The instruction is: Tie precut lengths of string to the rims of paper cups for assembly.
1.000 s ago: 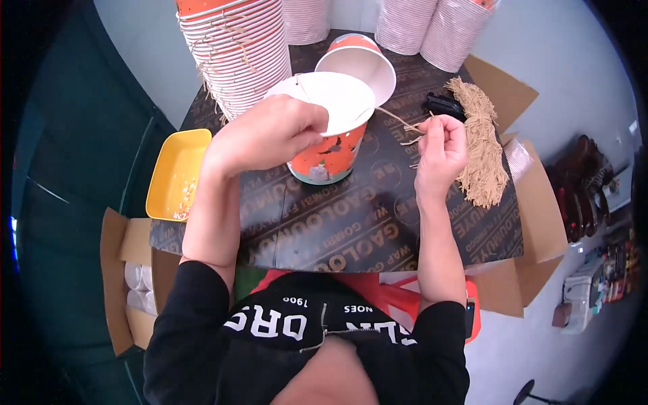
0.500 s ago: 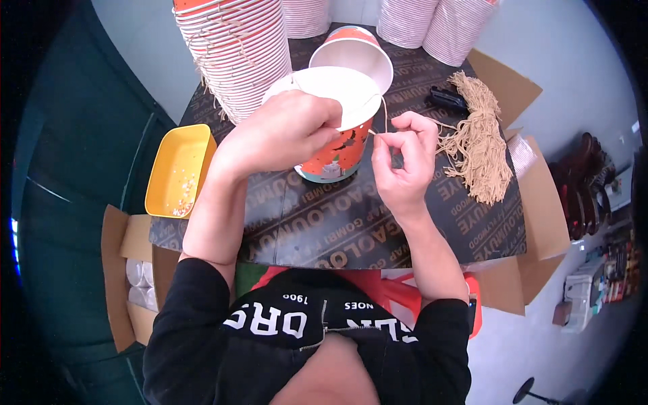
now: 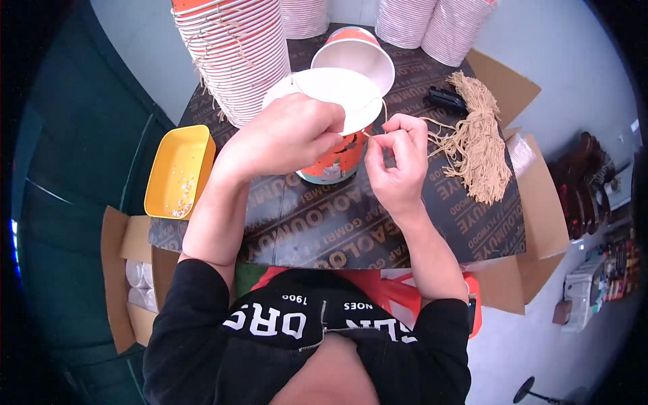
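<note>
The left hand point(image 3: 287, 138) clamps down over the rim of an orange paper bucket point(image 3: 334, 158) standing upright at the table's centre, its mouth facing up and its long axis vertical. The right hand point(image 3: 398, 165), at the bucket's 3 o'clock, pinches one thin tan string point(image 3: 383, 111) between thumb and forefinger; it curves up to the rim. A second bucket point(image 3: 354, 57) lies tilted at 12 o'clock. One bundle of tan strings point(image 3: 479, 145) lies at 3 o'clock (strands pointing toward 5), one yellow tray point(image 3: 177, 169) at 9, and four bucket stacks point(image 3: 233, 57) stand behind.
</note>
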`<action>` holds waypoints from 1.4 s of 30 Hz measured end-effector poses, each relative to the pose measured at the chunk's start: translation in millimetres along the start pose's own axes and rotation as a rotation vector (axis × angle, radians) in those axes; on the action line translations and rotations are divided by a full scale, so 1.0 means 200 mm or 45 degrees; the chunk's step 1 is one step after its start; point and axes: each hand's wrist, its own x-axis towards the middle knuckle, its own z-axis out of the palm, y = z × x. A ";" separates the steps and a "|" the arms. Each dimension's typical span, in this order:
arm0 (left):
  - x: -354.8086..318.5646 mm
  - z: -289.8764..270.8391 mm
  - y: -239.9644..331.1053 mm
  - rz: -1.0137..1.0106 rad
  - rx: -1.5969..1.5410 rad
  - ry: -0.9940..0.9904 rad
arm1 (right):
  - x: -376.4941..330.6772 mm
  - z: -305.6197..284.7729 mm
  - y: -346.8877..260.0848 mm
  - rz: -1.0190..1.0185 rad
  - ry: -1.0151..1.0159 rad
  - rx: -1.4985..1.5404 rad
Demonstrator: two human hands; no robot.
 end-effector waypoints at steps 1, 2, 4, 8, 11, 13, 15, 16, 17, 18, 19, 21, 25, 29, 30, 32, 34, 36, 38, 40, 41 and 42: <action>0.00 0.00 0.00 -0.011 0.002 -0.015 | 0.00 0.00 0.00 0.007 -0.005 0.002; 0.00 0.00 0.00 -0.012 0.002 -0.014 | 0.00 0.00 0.00 0.006 -0.006 0.002; 0.00 0.00 0.00 -0.007 -0.003 -0.020 | 0.00 0.00 0.00 0.010 -0.006 0.006; 0.00 0.00 0.01 -0.026 -0.012 -0.037 | -0.01 0.01 0.01 0.011 -0.006 0.009; 0.00 0.01 0.01 -0.006 -0.006 -0.025 | -0.01 0.01 0.01 0.013 -0.015 0.010; 0.00 0.02 0.01 -0.016 -0.011 -0.029 | -0.01 0.01 0.01 0.024 -0.025 0.026; 0.01 0.01 0.02 -0.023 -0.036 -0.052 | -0.01 0.01 0.02 0.017 -0.036 0.026; 0.01 0.01 0.02 -0.032 -0.061 -0.075 | -0.01 0.01 0.02 0.010 -0.047 0.027; 0.01 0.02 0.01 -0.035 -0.060 -0.072 | -0.01 0.02 0.02 0.008 -0.049 0.030; 0.01 0.02 0.00 -0.066 -0.103 -0.109 | -0.02 0.03 0.02 0.020 -0.060 0.041; 0.01 0.03 -0.01 -0.096 -0.147 -0.146 | -0.02 0.04 0.02 0.033 -0.071 0.051; 0.03 0.02 -0.01 -0.077 -0.187 -0.158 | -0.02 0.03 0.02 0.041 -0.075 0.061; 0.06 0.07 -0.03 -0.010 -0.300 -0.156 | -0.01 0.03 0.04 -0.013 -0.050 0.025; 0.04 0.04 0.00 -0.195 -0.419 -0.241 | -0.04 0.06 0.06 0.055 -0.030 0.065; 0.03 0.05 -0.02 -0.128 -0.443 -0.191 | -0.04 0.07 0.05 0.052 -0.019 0.098; 0.03 0.04 -0.02 -0.165 -0.508 -0.252 | -0.04 0.08 0.07 0.062 -0.009 0.153; 0.04 0.05 -0.01 -0.161 -0.487 -0.304 | -0.05 0.06 0.06 0.078 -0.012 0.142; 0.05 0.06 -0.01 -0.151 -0.486 -0.319 | -0.05 0.06 0.07 0.101 -0.021 0.149; 0.05 0.07 -0.03 -0.166 -0.510 -0.338 | -0.06 0.05 0.06 0.107 -0.015 0.151; 0.06 0.07 -0.02 -0.205 -0.503 -0.340 | -0.06 0.05 0.08 0.124 -0.033 0.188; 0.06 0.09 -0.05 -0.190 -0.496 -0.291 | -0.07 0.06 0.08 0.117 -0.028 0.192; 0.06 0.10 -0.07 -0.176 -0.489 -0.241 | -0.07 0.06 0.08 0.110 -0.012 0.200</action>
